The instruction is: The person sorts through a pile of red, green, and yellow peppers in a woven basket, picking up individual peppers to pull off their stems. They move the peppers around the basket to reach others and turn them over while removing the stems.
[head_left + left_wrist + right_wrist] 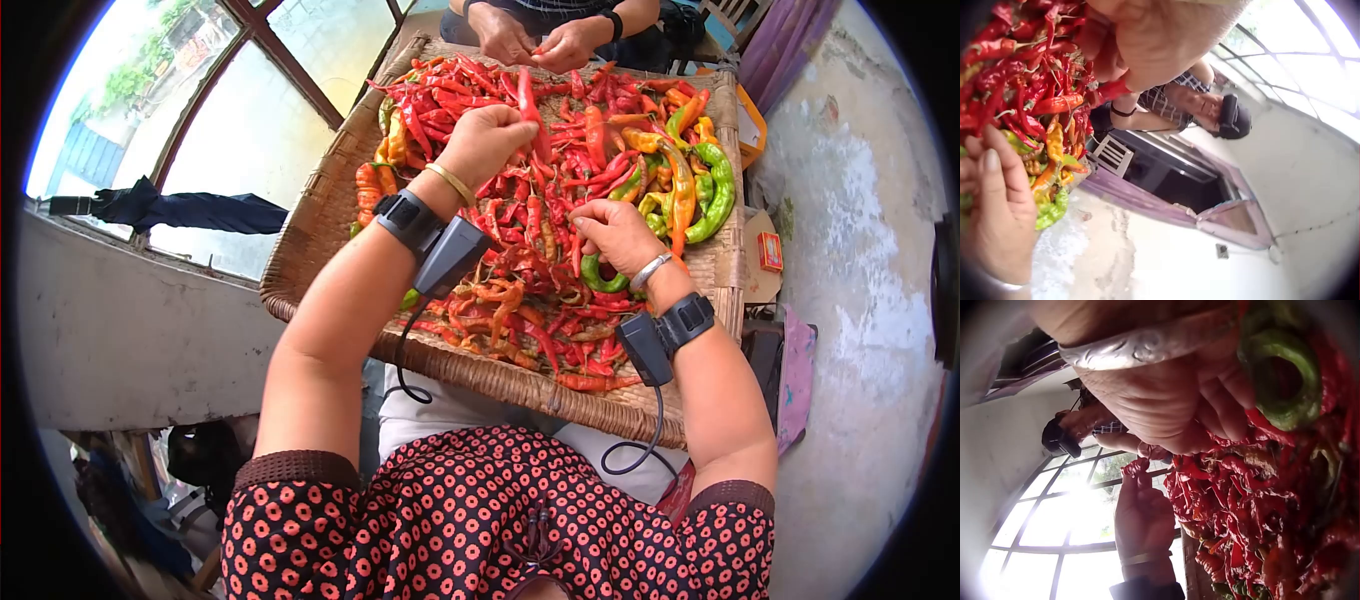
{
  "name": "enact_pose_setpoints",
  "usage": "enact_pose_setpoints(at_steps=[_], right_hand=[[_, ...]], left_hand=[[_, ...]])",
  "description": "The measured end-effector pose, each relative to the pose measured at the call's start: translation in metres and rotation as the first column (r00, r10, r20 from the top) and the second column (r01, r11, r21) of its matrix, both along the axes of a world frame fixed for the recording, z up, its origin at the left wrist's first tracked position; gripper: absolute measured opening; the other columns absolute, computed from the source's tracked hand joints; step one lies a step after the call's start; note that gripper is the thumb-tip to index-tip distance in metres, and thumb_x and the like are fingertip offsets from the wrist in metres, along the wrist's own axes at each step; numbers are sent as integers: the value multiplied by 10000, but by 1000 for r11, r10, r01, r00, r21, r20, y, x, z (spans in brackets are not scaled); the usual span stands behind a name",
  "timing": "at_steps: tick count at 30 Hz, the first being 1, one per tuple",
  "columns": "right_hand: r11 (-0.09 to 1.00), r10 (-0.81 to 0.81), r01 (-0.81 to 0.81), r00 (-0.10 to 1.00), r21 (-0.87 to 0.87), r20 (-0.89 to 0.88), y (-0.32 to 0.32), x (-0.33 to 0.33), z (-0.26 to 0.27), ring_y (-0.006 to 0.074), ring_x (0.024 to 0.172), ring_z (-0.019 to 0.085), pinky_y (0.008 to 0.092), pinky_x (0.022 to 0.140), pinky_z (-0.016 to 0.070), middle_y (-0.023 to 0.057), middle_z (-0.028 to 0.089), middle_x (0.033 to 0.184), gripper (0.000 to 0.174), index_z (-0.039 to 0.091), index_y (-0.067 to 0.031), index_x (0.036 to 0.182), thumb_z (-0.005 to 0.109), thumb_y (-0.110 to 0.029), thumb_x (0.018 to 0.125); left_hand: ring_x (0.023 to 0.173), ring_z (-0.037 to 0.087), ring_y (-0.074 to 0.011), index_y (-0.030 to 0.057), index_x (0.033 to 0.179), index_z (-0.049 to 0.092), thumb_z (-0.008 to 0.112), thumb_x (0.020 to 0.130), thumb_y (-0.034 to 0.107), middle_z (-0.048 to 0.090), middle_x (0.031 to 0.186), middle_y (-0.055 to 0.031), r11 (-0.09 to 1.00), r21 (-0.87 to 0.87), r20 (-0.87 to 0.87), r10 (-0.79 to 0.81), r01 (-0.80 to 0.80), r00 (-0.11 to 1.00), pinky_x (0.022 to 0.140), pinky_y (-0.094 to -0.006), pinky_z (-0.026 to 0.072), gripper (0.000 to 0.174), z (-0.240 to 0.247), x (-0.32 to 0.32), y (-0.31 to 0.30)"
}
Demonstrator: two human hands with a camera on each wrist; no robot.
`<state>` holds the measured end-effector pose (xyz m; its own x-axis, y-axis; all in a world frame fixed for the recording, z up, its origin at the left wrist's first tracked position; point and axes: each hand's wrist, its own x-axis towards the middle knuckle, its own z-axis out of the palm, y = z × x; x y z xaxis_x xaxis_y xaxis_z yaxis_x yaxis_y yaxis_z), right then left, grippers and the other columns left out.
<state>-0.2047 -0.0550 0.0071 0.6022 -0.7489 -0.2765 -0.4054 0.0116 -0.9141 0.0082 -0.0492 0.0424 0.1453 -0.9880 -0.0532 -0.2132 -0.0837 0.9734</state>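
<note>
My left hand point(485, 148) is raised over the far part of a woven basket tray point(310, 240), pinching a red chili pepper point(530, 108) between thumb and fingers. In the right wrist view that chili pepper point(1135, 466) shows at the fingertips. My right hand point(625, 238) hovers low over the pile at the right, fingers loosely bent, nothing visible between them in the left wrist view. Under its palm lies a curled green pepper point(600, 276). Red peppers point(510, 215) cover most of the tray, many wrinkled. Yellow-orange peppers point(683, 190) and a long green one point(716, 195) lie along the right side.
Across the tray another person's hands point(540, 40) work close together at its far edge. A folded dark umbrella point(190, 210) lies by the window at left. A small red box point(769, 251) sits right of the tray, before a peeling wall point(850, 200).
</note>
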Motion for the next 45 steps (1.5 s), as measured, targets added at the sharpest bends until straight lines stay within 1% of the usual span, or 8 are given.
enact_pose_setpoints(at_steps=[3, 5, 8, 12, 15, 30, 35, 45], right_hand=[[999, -12, 13, 1000, -29, 18, 3, 1, 3, 88, 550, 564, 234, 532, 457, 31, 606, 697, 201, 619, 6, 908, 570, -162, 810], [998, -48, 50, 997, -35, 63, 4, 3, 4, 90, 551, 566, 238, 534, 459, 30, 604, 690, 192, 620, 7, 897, 573, -155, 805], [999, -34, 36, 997, -32, 71, 3, 4, 4, 89, 551, 566, 237, 535, 461, 27, 602, 688, 183, 622, 6, 884, 573, -150, 802], [998, -34, 37, 997, -41, 73, 3, 3, 0, 87, 549, 566, 234, 532, 462, 26, 599, 682, 167, 626, 2, 861, 573, -144, 802], [999, -18, 20, 999, -46, 37, 2, 3, -3, 60, 556, 534, 208, 505, 433, -7, 568, 687, 156, 613, -14, 887, 557, -145, 823], [999, -27, 26, 999, -42, -31, 3, 4, 2, 66, 572, 552, 214, 544, 459, 4, 593, 702, 167, 611, -9, 904, 567, -144, 816], [998, -41, 40, 999, -58, -8, 3, 3, 3, 69, 583, 555, 214, 533, 453, 7, 596, 727, 181, 604, -7, 920, 574, -151, 815], [991, -109, 87, 965, 101, 238, 2, 5, 4, 55, 579, 553, 174, 470, 414, -1, 592, 746, 190, 566, -40, 963, 594, -155, 814]], left_hand=[[527, 498, -50, 31, 1019, 575, 545, 851, 176, 585, 740, 3, 984, -45, -284, 153, -172, 947, 474, -174, 414, 224, -13, -10, 0], [549, 531, -71, 14, 1036, 579, 563, 832, 169, 604, 734, -7, 995, -90, 222, -11, 31, 975, 509, -203, 439, 257, -34, -2, 1], [683, 607, -289, 76, 772, 655, 597, 744, 332, 621, 716, -135, 986, 21, 750, -124, 164, 649, 613, -376, 478, 264, -44, 0, 11], [665, 608, -299, 46, 740, 619, 577, 732, 503, 613, 684, -140, 938, 331, 882, -346, 102, 320, 578, -411, 471, 460, -35, -10, 20], [662, 611, -294, 39, 732, 612, 579, 704, 551, 612, 674, -137, 961, 255, 919, -276, 110, 281, 582, -411, 476, 513, -38, -13, 23], [760, 587, -308, 57, 780, 606, 645, 666, 284, 612, 768, -130, 933, 51, 819, -243, 355, 520, 662, -387, 472, 256, -56, -14, 23], [586, 585, -194, 32, 694, 603, 656, 680, 206, 603, 658, -87, 947, 10, 504, -282, 321, 817, 556, -325, 459, 183, -43, -16, 21], [544, 474, -21, 38, 791, 608, 601, 830, 181, 529, 619, 42, 947, 86, -138, -296, 309, 945, 478, -174, 385, 148, -29, -25, 25]])
